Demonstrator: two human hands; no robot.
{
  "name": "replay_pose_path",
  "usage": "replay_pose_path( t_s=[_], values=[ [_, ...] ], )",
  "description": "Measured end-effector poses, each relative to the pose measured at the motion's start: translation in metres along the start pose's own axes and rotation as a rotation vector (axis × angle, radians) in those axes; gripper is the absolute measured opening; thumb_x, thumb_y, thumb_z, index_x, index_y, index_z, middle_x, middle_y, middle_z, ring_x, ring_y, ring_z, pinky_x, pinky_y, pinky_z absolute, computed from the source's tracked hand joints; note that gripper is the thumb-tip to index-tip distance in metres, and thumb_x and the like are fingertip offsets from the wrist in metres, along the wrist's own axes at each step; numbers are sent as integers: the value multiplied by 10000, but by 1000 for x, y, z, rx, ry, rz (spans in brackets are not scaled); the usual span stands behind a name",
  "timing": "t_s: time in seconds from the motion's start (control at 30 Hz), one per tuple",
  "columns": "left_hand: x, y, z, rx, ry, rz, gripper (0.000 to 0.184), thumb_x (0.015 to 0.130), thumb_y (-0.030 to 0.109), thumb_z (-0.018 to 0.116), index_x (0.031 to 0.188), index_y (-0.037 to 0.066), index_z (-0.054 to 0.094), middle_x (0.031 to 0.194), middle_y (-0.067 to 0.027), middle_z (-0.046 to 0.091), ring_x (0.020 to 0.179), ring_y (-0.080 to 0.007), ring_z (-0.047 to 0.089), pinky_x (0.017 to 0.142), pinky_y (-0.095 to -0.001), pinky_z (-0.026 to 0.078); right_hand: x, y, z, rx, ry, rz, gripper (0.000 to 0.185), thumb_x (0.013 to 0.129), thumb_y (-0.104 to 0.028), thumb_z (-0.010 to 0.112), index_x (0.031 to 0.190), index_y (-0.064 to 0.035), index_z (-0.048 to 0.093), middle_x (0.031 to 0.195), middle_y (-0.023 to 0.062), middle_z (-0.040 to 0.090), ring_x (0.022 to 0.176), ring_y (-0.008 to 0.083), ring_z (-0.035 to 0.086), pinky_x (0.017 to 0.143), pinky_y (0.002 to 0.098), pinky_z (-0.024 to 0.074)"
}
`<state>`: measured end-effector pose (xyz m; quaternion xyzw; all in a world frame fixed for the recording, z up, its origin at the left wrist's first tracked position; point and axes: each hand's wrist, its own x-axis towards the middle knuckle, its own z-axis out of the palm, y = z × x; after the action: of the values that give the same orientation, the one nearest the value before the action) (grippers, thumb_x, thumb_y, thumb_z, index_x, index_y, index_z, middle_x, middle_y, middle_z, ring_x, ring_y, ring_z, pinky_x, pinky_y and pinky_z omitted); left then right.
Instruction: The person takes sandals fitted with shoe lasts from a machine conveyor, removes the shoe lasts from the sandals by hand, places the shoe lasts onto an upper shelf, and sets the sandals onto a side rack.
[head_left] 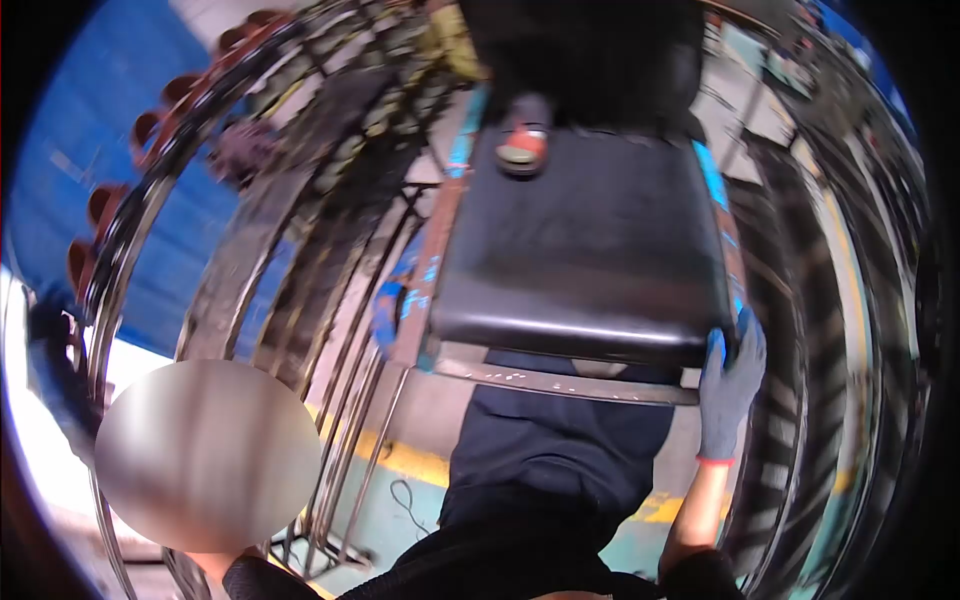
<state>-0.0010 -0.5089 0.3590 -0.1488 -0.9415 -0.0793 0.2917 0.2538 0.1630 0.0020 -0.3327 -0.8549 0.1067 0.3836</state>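
Note:
A black padded seat (585, 260) on a metal frame (560, 386) stands before me, its front edge toward my body. My right hand (730, 375), in a grey glove with blue fingertips, grips the front right corner, thumb on the near side and fingers along the side bar. My left forearm (208, 565) shows at the lower left; a blurred round patch hides the hand. Near the back of the seat pad is a small red and grey object (523, 148), perhaps a shoe.
Long dark metal frames and bars stand on the left (335, 240) and right (800, 300). A blue panel (70, 150) is at the far left, near a dark glove or sleeve (60, 370), possibly another person's. A yellow line (400, 458) crosses the green floor.

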Motion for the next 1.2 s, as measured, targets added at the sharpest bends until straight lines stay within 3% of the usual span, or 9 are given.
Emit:
replay_pose_path(
  t_s=[0.2,0.23,0.47,0.63,0.73,0.77,0.9,1.13,1.2],
  values=[
    [106,364,311,-469,-858,453,765,1035,742,559,1199,-2,637,1076,-156,697,989,-241,554,931,-432,478,-17,84,14,-145,-197,219,535,1125,-279,483,1556,37,507,1393,337,650,1275,488,648,1071,540,523],
    [124,399,353,-216,-886,294,1040,934,834,555,1444,-71,610,1368,-310,704,1304,-421,677,1071,-461,512,-2,61,-5,-162,-339,349,553,1125,-286,486,1576,35,486,1395,337,648,1262,487,653,1066,538,527],
    [137,471,564,-434,-563,-10,1188,801,694,824,1547,-133,411,1366,-353,681,1305,-473,669,1113,-520,523,-6,55,-5,-217,-285,423,551,1059,-424,589,1409,0,565,1110,286,723,985,468,734,877,568,583],
    [51,369,498,-738,-511,684,1062,832,400,889,1658,1,354,1592,-274,528,1514,-413,483,1214,-478,437,33,5,15,-157,-112,233,929,915,-491,796,1570,53,426,1536,321,520,1445,516,479,1227,565,397],
    [52,348,438,-1033,-927,259,932,881,302,868,1648,29,413,1559,-179,572,1452,-293,554,1192,-430,468,55,-41,86,455,-215,79,1014,910,-535,827,1621,43,394,1632,290,471,1522,423,458,1295,484,340],
    [42,351,441,-1352,-872,160,819,954,345,785,1638,53,440,1558,-167,574,1443,-290,559,1187,-432,476,70,-69,58,692,-556,124,1015,873,-480,885,1619,31,424,1611,245,528,1476,374,537,1258,426,407],
    [0,363,456,-2294,-930,-345,731,1094,599,538,1613,86,494,1590,-158,557,1445,-315,554,1212,-478,464,38,-89,90,1039,-524,45,1089,859,-339,925,1704,-10,323,1598,208,561,1461,267,564,1222,355,436],
    [-111,405,405,-1788,-654,71,782,1025,258,742,1673,18,378,1646,-140,492,1482,-267,526,1238,-436,426,-37,-117,30,1161,-424,162,1156,851,-243,908,1736,-26,197,1564,185,568,1292,243,656,1104,390,538],
    [-82,422,405,-1673,-524,139,776,1018,248,755,1667,25,393,1623,-131,510,1457,-245,540,1226,-422,431,-70,-83,31,1618,-821,379,1121,860,-291,915,1724,-41,245,1552,183,577,1251,237,678,1050,399,570]
  ],
)
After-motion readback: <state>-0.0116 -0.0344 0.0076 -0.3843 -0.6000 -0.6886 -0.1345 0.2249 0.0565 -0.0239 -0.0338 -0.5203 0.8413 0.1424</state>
